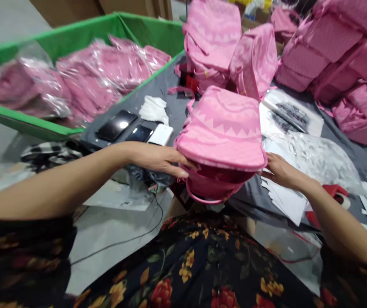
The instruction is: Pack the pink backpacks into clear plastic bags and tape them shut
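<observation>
A pink backpack (224, 128) with a zigzag pattern lies at the near edge of the grey-covered table, its top handle toward me. My left hand (162, 160) rests against its left side, fingers stretched and slightly apart. At the right side, my right hand (279, 170) touches the bag's edge with its fingers, partly spread. Neither hand is closed round the bag. Two more pink backpacks (213, 38) stand just behind it.
A green-edged bin (119, 21) at the left holds plastic-wrapped pink bags (90, 72). Phones (160, 134) and a white cloth (154, 110) lie left of the backpack. Papers (287, 201), clear plastic bags (327, 158) and stacked pink bags (324, 47) are at the right.
</observation>
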Action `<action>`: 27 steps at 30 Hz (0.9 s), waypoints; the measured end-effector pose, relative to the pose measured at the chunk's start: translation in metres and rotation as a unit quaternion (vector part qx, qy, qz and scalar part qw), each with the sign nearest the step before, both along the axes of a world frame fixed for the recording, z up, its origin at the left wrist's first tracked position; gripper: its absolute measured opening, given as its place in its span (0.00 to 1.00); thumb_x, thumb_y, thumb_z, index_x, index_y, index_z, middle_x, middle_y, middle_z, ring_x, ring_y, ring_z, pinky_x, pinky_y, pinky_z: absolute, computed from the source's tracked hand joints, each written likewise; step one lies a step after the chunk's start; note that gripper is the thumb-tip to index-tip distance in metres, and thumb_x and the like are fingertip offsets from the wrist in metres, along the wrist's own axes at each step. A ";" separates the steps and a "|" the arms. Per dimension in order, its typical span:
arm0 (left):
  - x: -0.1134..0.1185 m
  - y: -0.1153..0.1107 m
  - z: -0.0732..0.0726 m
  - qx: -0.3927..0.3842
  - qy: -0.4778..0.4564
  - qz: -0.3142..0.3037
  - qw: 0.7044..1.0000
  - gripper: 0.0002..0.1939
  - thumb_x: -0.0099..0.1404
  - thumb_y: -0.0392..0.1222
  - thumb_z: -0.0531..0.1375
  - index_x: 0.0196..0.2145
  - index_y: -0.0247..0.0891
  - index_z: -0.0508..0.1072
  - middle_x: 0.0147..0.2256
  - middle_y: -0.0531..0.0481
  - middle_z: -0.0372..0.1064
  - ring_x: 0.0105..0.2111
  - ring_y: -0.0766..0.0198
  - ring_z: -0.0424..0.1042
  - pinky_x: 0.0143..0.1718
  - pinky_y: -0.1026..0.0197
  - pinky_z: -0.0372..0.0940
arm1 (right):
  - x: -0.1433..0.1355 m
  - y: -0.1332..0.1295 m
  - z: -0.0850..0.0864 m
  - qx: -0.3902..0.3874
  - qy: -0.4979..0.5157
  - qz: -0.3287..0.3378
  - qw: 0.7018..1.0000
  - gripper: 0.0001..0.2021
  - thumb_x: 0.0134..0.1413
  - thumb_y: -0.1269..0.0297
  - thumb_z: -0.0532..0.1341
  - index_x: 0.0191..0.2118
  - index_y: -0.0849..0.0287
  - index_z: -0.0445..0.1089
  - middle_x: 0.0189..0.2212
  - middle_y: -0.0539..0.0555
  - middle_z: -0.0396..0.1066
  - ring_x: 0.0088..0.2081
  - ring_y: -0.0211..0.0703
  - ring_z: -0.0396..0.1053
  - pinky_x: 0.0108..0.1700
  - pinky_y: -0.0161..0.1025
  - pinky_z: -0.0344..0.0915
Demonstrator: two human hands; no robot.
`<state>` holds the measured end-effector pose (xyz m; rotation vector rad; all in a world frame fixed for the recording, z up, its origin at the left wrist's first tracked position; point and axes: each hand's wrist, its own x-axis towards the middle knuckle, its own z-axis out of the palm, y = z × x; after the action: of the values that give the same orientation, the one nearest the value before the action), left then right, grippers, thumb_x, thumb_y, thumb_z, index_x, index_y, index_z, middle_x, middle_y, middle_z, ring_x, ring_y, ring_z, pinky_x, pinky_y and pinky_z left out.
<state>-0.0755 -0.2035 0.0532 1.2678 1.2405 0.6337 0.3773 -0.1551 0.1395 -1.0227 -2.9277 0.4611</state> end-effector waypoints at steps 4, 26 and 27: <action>-0.042 -0.007 0.009 0.133 0.001 0.116 0.984 0.21 0.58 0.59 0.64 0.36 0.36 0.80 0.34 0.44 0.77 0.40 0.52 0.76 0.47 0.53 0.70 | 0.036 -0.008 0.000 0.148 0.103 -0.113 0.977 0.13 0.68 0.56 0.58 0.49 0.55 0.75 0.51 0.63 0.74 0.51 0.52 0.75 0.53 0.51 0.74; 0.074 0.053 -0.022 -0.021 -0.068 0.163 0.984 0.35 0.61 0.75 0.54 0.22 0.37 0.65 0.18 0.49 0.58 0.19 0.65 0.57 0.23 0.61 0.49 | -0.249 0.031 -0.024 -0.062 -0.140 0.015 0.988 0.11 0.68 0.62 0.61 0.45 0.66 0.72 0.41 0.60 0.76 0.41 0.44 0.74 0.40 0.35 0.62; 0.074 0.059 -0.018 -0.026 -0.057 0.152 0.986 0.34 0.62 0.72 0.55 0.20 0.37 0.64 0.17 0.49 0.57 0.18 0.66 0.56 0.23 0.61 0.48 | -0.248 0.029 -0.022 -0.052 -0.126 0.028 0.990 0.09 0.67 0.64 0.61 0.44 0.67 0.72 0.40 0.60 0.76 0.41 0.43 0.74 0.40 0.34 0.63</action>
<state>-0.0019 -0.1449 0.0356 0.9926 1.3586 0.8754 0.1295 -0.1262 0.1177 -1.0862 -3.1938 0.5265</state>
